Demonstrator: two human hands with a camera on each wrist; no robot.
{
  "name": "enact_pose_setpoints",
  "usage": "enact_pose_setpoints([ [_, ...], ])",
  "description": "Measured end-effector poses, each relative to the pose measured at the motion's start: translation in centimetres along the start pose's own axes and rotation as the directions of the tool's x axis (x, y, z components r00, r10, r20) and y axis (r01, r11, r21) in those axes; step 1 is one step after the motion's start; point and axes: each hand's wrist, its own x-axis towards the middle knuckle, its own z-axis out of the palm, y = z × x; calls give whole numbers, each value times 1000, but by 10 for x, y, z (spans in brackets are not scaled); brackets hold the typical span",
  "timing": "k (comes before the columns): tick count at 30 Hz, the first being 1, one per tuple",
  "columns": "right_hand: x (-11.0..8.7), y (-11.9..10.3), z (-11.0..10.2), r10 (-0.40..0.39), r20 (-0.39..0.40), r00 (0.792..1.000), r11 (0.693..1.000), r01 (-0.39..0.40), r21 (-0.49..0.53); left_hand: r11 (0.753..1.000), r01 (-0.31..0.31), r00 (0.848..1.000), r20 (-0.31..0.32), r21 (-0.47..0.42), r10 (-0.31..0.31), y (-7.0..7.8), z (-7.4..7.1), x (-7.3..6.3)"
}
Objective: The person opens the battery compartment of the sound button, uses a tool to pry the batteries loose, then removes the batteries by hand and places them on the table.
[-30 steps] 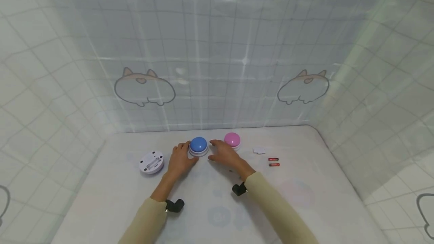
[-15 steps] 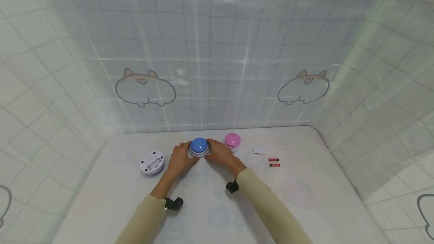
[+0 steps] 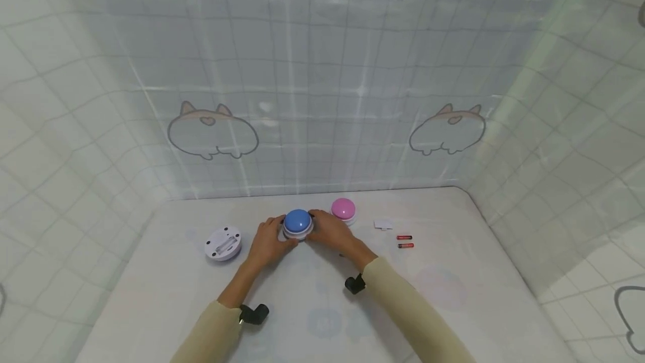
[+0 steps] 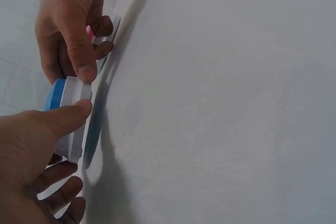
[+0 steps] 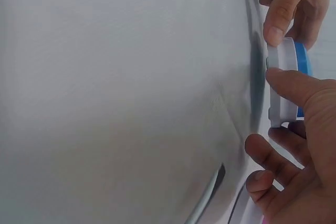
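Observation:
A blue-domed push button (image 3: 298,221) with a round white base is held between both hands, dome up. My left hand (image 3: 269,241) grips its left side, with the thumb on the near side of the base (image 4: 75,132). From the right, my right hand (image 3: 333,233) pinches the same base (image 5: 281,90), thumb in front and fingers behind. In both wrist views a gap and a shadow show beneath the base, above the table. Left of my left hand, a white push button (image 3: 223,243) lies upside down with its battery slot uncovered. A pink-domed button (image 3: 343,209) stands just beyond my right hand.
To the right lie a small white cover piece (image 3: 383,224) and two red batteries (image 3: 405,237). A slim grey rod with a dark tip (image 5: 207,195) lies on the white table (image 3: 322,307) near my right hand. Patterned curtain-like walls (image 3: 322,144) enclose the back and sides.
My right hand has come in from the right and taken hold of the blue button, which my left hand was touching. The button has shifted slightly toward me and up off the table.

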Motion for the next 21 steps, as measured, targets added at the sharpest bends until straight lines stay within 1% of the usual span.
enact_pose_setpoints([
  [5,-20,5,-6,-12,-29,1000,999,12,30,996,-38,999,-6,-78,37,3,1,-10],
  [8,-35,6,-11,-17,-49,999,998,20,65,993,-44,999,-3,-107,43,7,1,-17],
  [12,-56,4,-17,-23,-84,996,995,32,99,987,-39,999,-9,-159,38,17,-2,-29],
  [15,-71,4,-20,-28,-120,992,993,42,111,977,-44,999,-13,-208,42,24,-6,-38],
  [18,-85,6,-23,-45,-158,986,991,63,115,966,-36,999,-1,-256,36,30,-9,-46],
  [21,-97,8,-25,-42,-179,983,992,63,111,949,-10,1000,20,-314,17,37,-10,-53],
])
